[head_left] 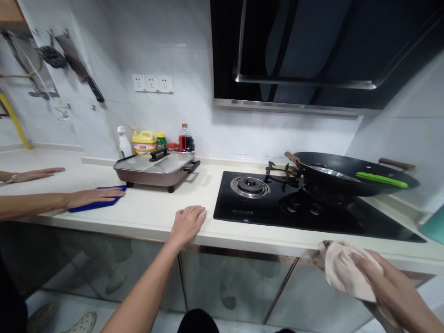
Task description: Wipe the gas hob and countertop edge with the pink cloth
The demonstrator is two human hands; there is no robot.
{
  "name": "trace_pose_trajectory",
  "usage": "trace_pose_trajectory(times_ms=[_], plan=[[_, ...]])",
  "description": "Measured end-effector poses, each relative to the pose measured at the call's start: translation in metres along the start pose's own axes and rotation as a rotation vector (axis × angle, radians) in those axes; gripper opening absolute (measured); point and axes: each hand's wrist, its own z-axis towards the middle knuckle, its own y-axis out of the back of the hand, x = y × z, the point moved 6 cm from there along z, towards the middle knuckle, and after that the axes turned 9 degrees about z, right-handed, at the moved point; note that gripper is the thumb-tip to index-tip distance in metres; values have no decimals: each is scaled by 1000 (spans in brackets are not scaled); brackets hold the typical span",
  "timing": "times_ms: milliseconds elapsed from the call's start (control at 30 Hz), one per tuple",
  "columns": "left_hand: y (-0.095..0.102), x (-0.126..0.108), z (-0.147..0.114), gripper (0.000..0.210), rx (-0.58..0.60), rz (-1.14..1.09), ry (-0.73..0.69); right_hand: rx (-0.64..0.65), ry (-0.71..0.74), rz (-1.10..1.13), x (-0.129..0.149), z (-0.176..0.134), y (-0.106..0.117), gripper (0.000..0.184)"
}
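Observation:
My left hand (189, 224) rests palm down on the white countertop (145, 222), just left of the black gas cooktop (263, 210), fingers stretched out and nothing held. Bunched in my right hand (378, 273) is a whitish cloth (348, 270), held in front of the counter's front edge, below the cooktop; motion blurs it somewhat. A black wok (360, 157) with wooden handles stands over the right burner. Inside it lie a bright green-handled utensil (381, 179) and a shiny round lid-like piece. The left burner (250, 186) is uncovered, its pan support (277, 173) set behind it.
A co-worker's hand (92, 199) presses a blue cloth (79, 207) on the counter at left. An electric pan with a glass lid (152, 173) stands before several bottles. A cleaver (74, 60) hangs on the wall; the range hood (298, 51) overhangs the cooktop.

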Motion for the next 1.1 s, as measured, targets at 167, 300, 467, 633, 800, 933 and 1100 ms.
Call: trace_pose_trajectory(times_ms=[167, 300, 467, 633, 800, 933, 1100], plan=[[1, 0, 1, 41, -4, 8, -2, 114, -121, 546, 69, 25, -79, 65], [3, -1, 0, 39, 2, 19, 17, 266, 104, 506, 117, 49, -155, 59], [4, -2, -1, 38, 1, 26, 22, 217, 190, 208, 106, 69, -179, 40], [3, -2, -2, 38, -30, 25, 14, 63, 464, -48, 117, 55, -153, 48], [3, -2, -4, 38, -59, -6, -9, 337, 585, -411, 131, 29, -196, 47], [2, -2, -6, 42, -56, -56, 6, 399, 436, -535, 131, 35, -228, 61], [2, -1, -6, 48, -73, -96, 76, 464, 461, -529, 167, 28, -267, 60]])
